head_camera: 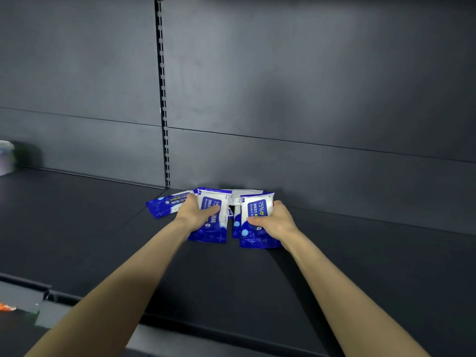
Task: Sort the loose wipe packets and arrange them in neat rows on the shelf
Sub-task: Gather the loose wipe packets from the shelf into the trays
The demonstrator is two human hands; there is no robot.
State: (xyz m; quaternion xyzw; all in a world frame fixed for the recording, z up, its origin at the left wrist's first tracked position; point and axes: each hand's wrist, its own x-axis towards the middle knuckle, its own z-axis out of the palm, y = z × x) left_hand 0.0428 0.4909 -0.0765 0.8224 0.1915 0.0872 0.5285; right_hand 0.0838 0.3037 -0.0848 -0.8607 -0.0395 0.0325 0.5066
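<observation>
Left hand (197, 212) grips one blue-and-white plastic wipe packet (212, 222), right hand (274, 220) grips another (257, 210), on dark metal shelf (231, 279).

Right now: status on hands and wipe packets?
Left hand grips left packet, right hand grips right packet. Both held side by side near back panel, gap between. Flat packet loose at left. Shelf ahead unobstructed.

Slotted upright (162, 99) dividing dark back panel (309, 86); blurred pale container (6, 157) far left; orange smear (7, 307) bottom-left.
</observation>
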